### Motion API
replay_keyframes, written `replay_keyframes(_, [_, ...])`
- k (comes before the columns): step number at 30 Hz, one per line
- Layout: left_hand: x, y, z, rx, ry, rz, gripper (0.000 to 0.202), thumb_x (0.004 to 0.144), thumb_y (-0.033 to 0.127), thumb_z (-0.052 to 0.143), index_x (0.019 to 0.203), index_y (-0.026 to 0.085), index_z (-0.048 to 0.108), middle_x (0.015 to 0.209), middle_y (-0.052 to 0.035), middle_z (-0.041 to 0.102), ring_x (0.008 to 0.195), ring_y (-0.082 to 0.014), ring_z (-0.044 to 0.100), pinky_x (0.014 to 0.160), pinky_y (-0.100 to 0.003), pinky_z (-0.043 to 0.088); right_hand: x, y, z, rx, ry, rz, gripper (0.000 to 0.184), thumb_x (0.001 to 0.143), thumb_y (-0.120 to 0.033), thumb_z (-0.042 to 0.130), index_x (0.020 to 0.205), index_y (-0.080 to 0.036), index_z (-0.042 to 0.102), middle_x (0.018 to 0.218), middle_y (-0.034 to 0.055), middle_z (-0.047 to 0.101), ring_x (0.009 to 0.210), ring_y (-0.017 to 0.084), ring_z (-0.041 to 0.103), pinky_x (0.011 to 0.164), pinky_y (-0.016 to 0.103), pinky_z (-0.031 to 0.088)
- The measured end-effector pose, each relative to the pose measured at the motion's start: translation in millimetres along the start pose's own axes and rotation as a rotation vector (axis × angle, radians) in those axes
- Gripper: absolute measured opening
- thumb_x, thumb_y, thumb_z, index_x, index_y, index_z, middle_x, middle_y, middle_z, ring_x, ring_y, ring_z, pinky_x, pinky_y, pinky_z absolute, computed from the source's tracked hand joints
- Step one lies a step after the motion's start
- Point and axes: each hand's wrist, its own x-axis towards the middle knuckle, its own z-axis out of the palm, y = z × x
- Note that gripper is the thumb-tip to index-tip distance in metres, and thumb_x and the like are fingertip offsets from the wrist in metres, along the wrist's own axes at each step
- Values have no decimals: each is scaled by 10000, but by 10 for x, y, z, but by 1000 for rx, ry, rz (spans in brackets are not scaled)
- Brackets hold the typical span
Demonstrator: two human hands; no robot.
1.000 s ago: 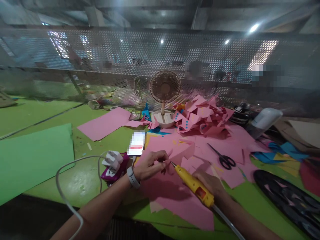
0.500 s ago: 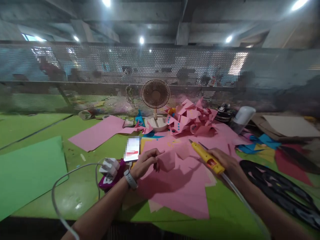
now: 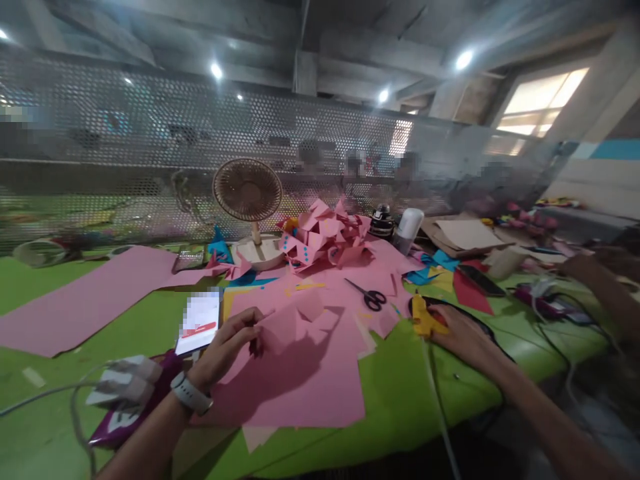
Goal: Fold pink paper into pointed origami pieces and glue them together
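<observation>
Clearly, the yellow glue gun points away from the person, its nozzle toward the perforated screen at the back of the table; its long axis runs nearly straight up the view, nozzle tip far, rear end near, with the handle turned to the right into the right hand; that hand is closed round the handle, and a pale cord trails from the gun toward the person; the gun overlaps the left end of a black tray, though whether it touches the tray or hangs above it I cannot tell.

Meanwhile the left hand, below a wrist with a pale watch, pinches the left end of a folded pink paper piece between thumb and fingers; the piece's long axis runs from those fingers rightward and slightly away from the person; it is over a large pink sheet, on which a shadow falls, and its far end is hard to tell from the pink paper behind.

Between the piece and the gun, farther back, lie black scissors, blades pointing away and to the left, finger loops toward the gun; behind them is a heap of folded pink paper, just beside a fan; a lit phone lies near the left hand; at far right another person's arm reaches over the table.
</observation>
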Motion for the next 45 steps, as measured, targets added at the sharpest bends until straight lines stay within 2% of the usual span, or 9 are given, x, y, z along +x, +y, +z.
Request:
replay_keyframes(7, [-40, 33, 1, -15, -10, -20, 151, 805, 282, 492, 719, 164, 454, 546, 16, 558, 487, -113, 499, 503, -236, 396, -84, 130, -45, -173, -36, -35, 387, 768, -410, 493, 1056, -168, 584, 1104, 122, 613, 968, 289, 595, 803, 400, 458])
replay_keyframes(10, [-49, 32, 8, -26, -22, -46, 146, 764, 266, 523, 693, 161, 450, 524, 21, 545, 455, -105, 493, 474, -221, 385, 36, -12, -148, -202, -28, -138, 366, 777, -403, 507, 1035, -164, 607, 1059, 118, 640, 949, 292, 601, 795, 411, 471])
replay_keyframes(14, [-65, 22, 12, -75, -51, -99, 151, 714, 257, 553, 671, 161, 445, 490, 36, 518, 415, -95, 485, 438, -202, 380, 376, -609, -57, -100, 16, -440, 382, 867, -380, 428, 1151, -168, 570, 1147, 108, 612, 1072, 247, 548, 910, 389, 431])
replay_keyframes(19, [-103, 7, 21, -156, -74, -141, 162, 688, 254, 564, 662, 166, 431, 463, 51, 490, 384, -84, 477, 394, -172, 360, 849, -1468, 401, -135, -27, -739, 416, 904, -347, 403, 1277, -181, 484, 1344, 135, 450, 1271, 264, 349, 1008, 429, 323])
replay_keyframes(23, [-125, 8, 32, -149, -125, -147, 167, 687, 261, 575, 668, 163, 441, 475, 57, 474, 393, -86, 494, 396, -169, 366, 1137, -1874, 712, -135, -17, -750, 482, 901, -445, 381, 1330, -228, 422, 1441, 134, 293, 1315, 300, 253, 1018, 451, 283])
replay_keyframes(27, [-135, 4, 40, -128, -162, -149, 150, 691, 250, 571, 676, 164, 448, 481, 54, 467, 411, -88, 496, 399, -162, 348, 1331, -2157, 913, -92, 3, -784, 518, 873, -498, 414, 1316, -232, 441, 1438, 135, 299, 1305, 316, 260, 1016, 479, 266])
replay_keyframes(38, [-141, -12, 20, -81, -182, -96, 137, 718, 242, 564, 686, 154, 464, 524, 29, 505, 450, -87, 498, 428, -168, 350, 1517, -2538, 1055, -24, -117, -765, 644, 828, -627, 368, 1245, -159, 522, 1405, 175, 347, 1312, 351, 228, 1033, 535, 183])
replay_keyframes(42, [-140, -36, 20, -92, -176, -93, 144, 719, 243, 566, 687, 158, 454, 515, 34, 501, 441, -85, 493, 422, -165, 350, 1534, -2490, 937, 362, -188, -649, 527, 823, -521, 494, 1225, -181, 532, 1435, 134, 309, 1334, 315, 184, 1056, 524, 141])
replay_keyframes(45, [-131, -55, 23, -93, -174, -90, 142, 715, 236, 563, 682, 161, 447, 504, 39, 500, 426, -79, 487, 415, -162, 353, 1497, -2397, 825, 715, -254, -515, 469, 818, -443, 529, 1203, -176, 540, 1365, 123, 428, 1288, 269, 314, 1050, 474, 220])
